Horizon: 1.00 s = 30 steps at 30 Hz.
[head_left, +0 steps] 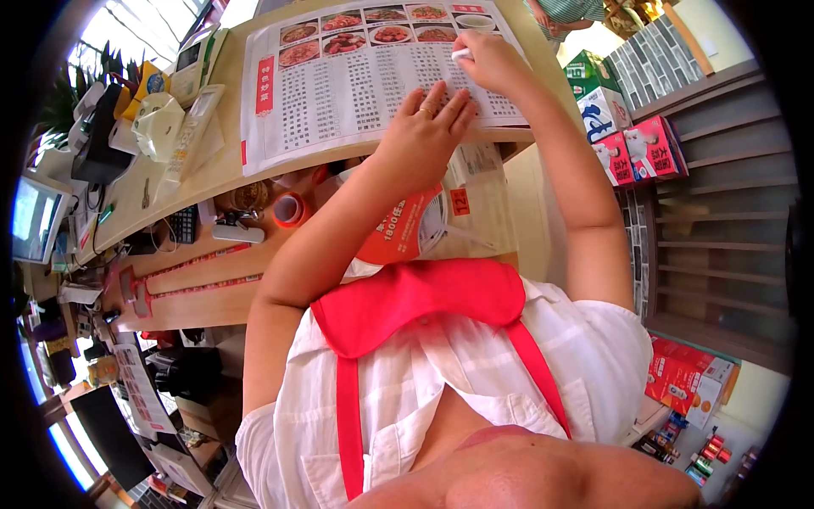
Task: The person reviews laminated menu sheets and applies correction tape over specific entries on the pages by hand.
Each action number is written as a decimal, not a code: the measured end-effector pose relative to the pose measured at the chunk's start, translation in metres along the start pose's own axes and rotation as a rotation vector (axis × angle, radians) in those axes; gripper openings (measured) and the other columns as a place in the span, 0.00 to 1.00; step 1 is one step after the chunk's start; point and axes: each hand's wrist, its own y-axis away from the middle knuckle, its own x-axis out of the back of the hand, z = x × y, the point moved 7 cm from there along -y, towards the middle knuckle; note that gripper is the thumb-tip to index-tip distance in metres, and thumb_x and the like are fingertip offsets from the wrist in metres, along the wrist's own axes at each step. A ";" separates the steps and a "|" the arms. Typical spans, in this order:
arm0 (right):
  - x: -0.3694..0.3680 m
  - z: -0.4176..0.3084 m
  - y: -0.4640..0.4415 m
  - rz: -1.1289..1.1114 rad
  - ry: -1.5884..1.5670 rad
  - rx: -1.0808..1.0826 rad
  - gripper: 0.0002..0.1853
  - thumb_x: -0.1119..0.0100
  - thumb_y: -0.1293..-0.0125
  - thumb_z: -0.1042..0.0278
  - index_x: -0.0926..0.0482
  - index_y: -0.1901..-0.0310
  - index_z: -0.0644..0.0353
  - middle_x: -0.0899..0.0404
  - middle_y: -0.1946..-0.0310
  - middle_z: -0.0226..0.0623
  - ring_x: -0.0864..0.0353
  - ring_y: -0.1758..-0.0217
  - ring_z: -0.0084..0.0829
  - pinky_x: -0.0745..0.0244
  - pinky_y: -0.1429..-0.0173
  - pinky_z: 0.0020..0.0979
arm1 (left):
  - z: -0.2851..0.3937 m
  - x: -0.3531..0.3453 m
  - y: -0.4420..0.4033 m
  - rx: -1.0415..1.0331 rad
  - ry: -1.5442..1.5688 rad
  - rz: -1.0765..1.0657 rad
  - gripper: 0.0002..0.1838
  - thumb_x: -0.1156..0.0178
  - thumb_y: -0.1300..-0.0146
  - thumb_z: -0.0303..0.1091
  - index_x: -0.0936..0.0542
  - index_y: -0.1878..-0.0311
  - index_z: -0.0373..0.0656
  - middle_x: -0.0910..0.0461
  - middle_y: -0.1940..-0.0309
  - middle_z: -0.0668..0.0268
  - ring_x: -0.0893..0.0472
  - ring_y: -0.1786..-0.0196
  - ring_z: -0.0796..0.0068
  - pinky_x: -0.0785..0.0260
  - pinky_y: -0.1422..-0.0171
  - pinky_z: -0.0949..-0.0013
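A large laminated menu sheet [339,97] with dish photos along its top and columns of printed text lies flat on the wooden counter. My left hand [431,123] rests on its lower right part, fingers spread, a ring on one finger. Farther up, near the sheet's right edge, my right hand [492,64] is closed around a small white wad [462,54]. Only a bit of the wad shows, and I cannot tell if it is cloth or tissue. It touches the menu just below the dish photos.
A white plastic bag [158,127] and a calculator-like white device [197,119] stand left on the counter. On the lower shelf are a red-rimmed cup [290,209] and a red printed bag [398,229]. Pink boxes [640,153] are stacked at right. Another person [568,13] stands beyond the counter.
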 end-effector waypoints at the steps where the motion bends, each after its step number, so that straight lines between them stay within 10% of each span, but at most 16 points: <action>1: -0.001 0.001 0.003 0.018 0.012 -0.006 0.11 0.40 0.43 0.66 0.26 0.60 0.57 0.20 0.63 0.45 0.21 0.58 0.45 0.27 0.56 0.42 | 0.000 0.001 0.000 0.003 0.015 0.005 0.44 0.38 0.60 0.30 0.40 0.33 0.39 0.40 0.32 0.57 0.41 0.30 0.53 0.51 0.29 0.52; 30: 0.000 0.003 -0.004 -0.056 0.036 -0.094 0.09 0.42 0.43 0.67 0.25 0.61 0.58 0.20 0.61 0.44 0.21 0.58 0.45 0.27 0.56 0.41 | 0.003 0.003 0.002 -0.007 0.037 0.000 0.41 0.40 0.58 0.29 0.39 0.34 0.38 0.40 0.32 0.56 0.41 0.31 0.52 0.51 0.29 0.51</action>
